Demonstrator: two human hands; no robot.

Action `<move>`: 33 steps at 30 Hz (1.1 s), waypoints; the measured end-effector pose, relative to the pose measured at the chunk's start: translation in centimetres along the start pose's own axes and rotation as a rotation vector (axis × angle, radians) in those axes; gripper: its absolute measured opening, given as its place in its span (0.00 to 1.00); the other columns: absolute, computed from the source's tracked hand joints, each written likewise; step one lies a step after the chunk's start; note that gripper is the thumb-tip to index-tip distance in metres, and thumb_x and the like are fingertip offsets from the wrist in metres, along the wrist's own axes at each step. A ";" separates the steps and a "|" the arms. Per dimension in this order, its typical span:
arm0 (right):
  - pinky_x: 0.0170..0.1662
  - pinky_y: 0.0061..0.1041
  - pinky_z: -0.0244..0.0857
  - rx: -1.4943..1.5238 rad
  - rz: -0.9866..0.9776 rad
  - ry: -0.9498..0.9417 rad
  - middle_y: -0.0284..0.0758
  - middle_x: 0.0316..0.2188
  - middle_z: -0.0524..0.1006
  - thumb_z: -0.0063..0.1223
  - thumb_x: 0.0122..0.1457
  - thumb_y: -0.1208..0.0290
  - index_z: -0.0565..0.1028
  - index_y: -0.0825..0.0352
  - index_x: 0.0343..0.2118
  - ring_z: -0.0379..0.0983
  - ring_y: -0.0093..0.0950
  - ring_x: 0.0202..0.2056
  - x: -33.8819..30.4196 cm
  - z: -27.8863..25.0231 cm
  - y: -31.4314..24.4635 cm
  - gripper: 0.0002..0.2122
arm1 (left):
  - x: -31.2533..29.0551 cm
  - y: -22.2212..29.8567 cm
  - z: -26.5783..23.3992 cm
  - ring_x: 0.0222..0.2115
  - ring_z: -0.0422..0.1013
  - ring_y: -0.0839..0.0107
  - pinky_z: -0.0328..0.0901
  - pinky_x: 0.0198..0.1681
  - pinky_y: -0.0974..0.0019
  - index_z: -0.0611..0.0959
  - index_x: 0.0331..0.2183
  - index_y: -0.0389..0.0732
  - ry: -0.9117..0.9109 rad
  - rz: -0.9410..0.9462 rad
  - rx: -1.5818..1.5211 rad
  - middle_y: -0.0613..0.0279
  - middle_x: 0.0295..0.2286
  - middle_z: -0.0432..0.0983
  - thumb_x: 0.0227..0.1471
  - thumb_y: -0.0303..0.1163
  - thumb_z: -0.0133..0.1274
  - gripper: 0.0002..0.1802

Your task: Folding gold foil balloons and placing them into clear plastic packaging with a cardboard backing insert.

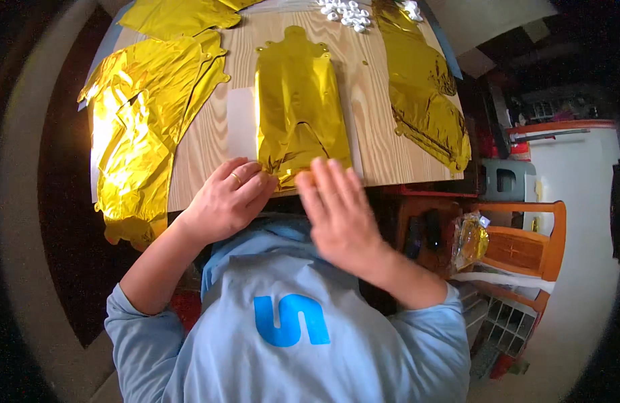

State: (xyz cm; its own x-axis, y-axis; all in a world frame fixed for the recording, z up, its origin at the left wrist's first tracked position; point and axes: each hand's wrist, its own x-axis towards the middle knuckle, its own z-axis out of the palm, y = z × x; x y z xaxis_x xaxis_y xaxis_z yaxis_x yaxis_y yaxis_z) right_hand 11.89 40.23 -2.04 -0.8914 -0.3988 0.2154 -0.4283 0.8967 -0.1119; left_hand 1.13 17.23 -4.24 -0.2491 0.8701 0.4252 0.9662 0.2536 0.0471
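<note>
In front of me a flat, deflated gold foil balloon (300, 94) lies lengthwise on a pale sheet (241, 124), with small tabs showing at its far end. Its near edge is creased and bunched at the table's front edge. My left hand (231, 195), a ring on one finger, is closed, pinching the near left corner of the foil. Over the near right part, my right hand (340, 211) is stretched out with fingers extended and slightly blurred. Its fingertips overlap the foil; whether they press on it I cannot tell.
More flat gold foil balloons (139, 121) overlap on the left of the wooden table (370, 134), some hanging over its edge. Another foil balloon (424, 87) lies right. Small white pieces (347, 13) are heaped at the far side. A wooden chair (518, 252) holding a plastic bag stands right.
</note>
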 end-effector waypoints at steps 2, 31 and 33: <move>0.65 0.58 0.48 0.090 0.022 -0.002 0.57 0.63 0.60 0.44 0.60 0.70 0.65 0.72 0.61 0.56 0.57 0.63 -0.2 2.2 -1.9 0.25 | 0.0 0.2 0.0 0.45 0.72 0.59 0.68 0.53 0.52 0.83 0.42 0.33 0.011 0.000 0.002 0.57 0.39 0.74 0.43 0.32 0.57 0.22; 0.59 0.72 0.46 0.066 0.004 0.015 0.48 0.61 0.57 0.50 0.55 0.73 0.68 0.55 0.61 0.54 0.56 0.60 0.0 4.2 -1.5 0.27 | 9.3 -3.6 3.9 0.68 0.44 0.55 0.36 0.69 0.42 0.58 0.67 0.48 -0.292 0.063 -0.314 0.55 0.68 0.49 0.60 0.62 0.42 0.42; 0.58 0.72 0.46 0.036 0.033 -0.027 0.48 0.61 0.57 0.49 0.55 0.73 0.67 0.54 0.61 0.53 0.56 0.60 0.0 3.8 -1.6 0.27 | 10.4 -4.6 5.4 0.69 0.43 0.56 0.35 0.70 0.43 0.56 0.68 0.49 -0.354 0.123 -0.309 0.57 0.68 0.46 0.61 0.62 0.39 0.42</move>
State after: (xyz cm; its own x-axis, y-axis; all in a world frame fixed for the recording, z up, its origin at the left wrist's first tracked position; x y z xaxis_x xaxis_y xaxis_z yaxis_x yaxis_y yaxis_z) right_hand 12.03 38.11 -5.57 -0.9087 -0.3743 0.1846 -0.4029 0.9022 -0.1539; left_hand -6.24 27.36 -4.91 -0.0875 0.9897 0.1137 0.9510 0.0491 0.3053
